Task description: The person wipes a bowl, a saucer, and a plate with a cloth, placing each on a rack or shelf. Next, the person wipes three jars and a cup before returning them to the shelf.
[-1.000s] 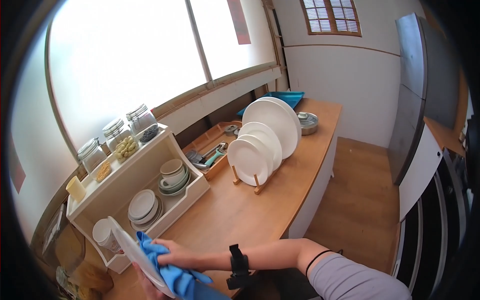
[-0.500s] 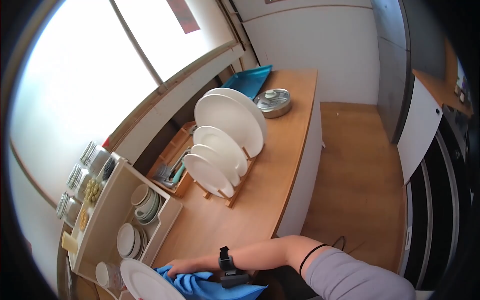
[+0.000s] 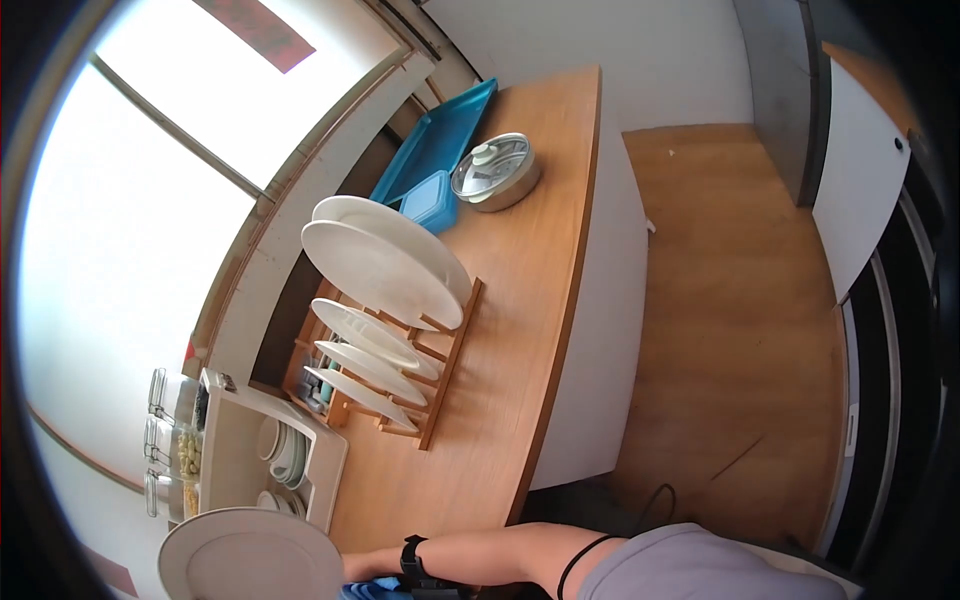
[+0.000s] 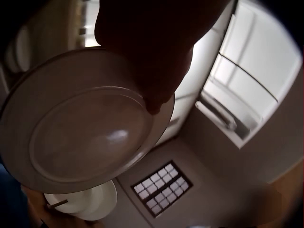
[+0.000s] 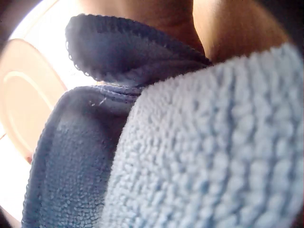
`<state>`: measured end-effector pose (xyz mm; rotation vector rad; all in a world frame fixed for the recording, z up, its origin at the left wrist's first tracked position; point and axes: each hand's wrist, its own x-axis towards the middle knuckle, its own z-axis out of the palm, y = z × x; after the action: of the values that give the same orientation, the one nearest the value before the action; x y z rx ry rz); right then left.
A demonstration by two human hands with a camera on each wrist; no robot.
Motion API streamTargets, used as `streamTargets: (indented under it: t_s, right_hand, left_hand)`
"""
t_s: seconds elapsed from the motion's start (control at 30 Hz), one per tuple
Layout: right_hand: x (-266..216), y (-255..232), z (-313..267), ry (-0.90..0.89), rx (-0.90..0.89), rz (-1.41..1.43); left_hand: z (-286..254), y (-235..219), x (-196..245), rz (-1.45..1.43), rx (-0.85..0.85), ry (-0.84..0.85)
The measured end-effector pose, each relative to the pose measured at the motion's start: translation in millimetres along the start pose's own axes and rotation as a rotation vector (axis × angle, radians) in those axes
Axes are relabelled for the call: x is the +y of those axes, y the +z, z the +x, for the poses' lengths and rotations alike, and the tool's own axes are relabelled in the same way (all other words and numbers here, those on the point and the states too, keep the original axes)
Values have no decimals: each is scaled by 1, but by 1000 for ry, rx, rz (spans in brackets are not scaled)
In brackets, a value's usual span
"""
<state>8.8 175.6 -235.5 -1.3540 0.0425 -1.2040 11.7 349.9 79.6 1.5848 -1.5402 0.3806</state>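
Note:
A white plate (image 3: 250, 560) stands tilted at the bottom left of the head view, hiding the left hand there. In the left wrist view the left hand (image 4: 152, 52), dark against the light, grips this plate (image 4: 90, 137) by its rim, a digit lying on its face. Just right of the plate in the head view, the right hand (image 3: 357, 567) is partly visible with a blue cloth (image 3: 375, 590). The cloth (image 5: 199, 152) bunches below the right hand (image 5: 166, 16) in the right wrist view and covers its fingers; a plate (image 5: 28, 99) shows at the left.
Several white plates stand in a wooden rack (image 3: 450, 370) on the counter (image 3: 520, 260). Behind are a lidded pan (image 3: 497, 175), a blue box (image 3: 430, 202) and a blue tray (image 3: 432, 140). A cream shelf (image 3: 325, 470) holds dishes; jars (image 3: 185, 450) stand at the left.
The head view has turned and shifted toward the counter's far end. The held plate now faces the head camera more fully, and less of the right hand and cloth shows.

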Motion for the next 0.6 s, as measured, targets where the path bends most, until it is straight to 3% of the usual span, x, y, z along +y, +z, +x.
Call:
streamTargets:
  t_s: [0.03,0.1,0.17,0.37,0.4,0.5,0.57,0.6]
  right_hand:
    - [-76,-46,-42,-8,0,14]
    - [-157,-39,-49,490,-176,5]
    - [-158,-39,-48,478,-153,32]
    - [-170,-48,-52,479,-136,-65]
    - [-167,-47,-53,474,-131,-65]
    - [-161,-46,-53,417,-90,-41]
    - [-164,-47,-53,371,-115,-89]
    - [-164,-47,-53,370,-115,-90]
  left_hand:
    - [16,-4,63,-178,-33,38]
    - [66,-27,88,-2,-163,636]
    - [95,-27,184,228,-460,1232]
    - [108,-1,329,746,-505,1430]
    - [103,16,345,687,-329,1586]
    - [120,41,360,711,-157,1625]
    - [128,64,373,608,-146,1743]
    - [134,76,374,573,-157,1714]
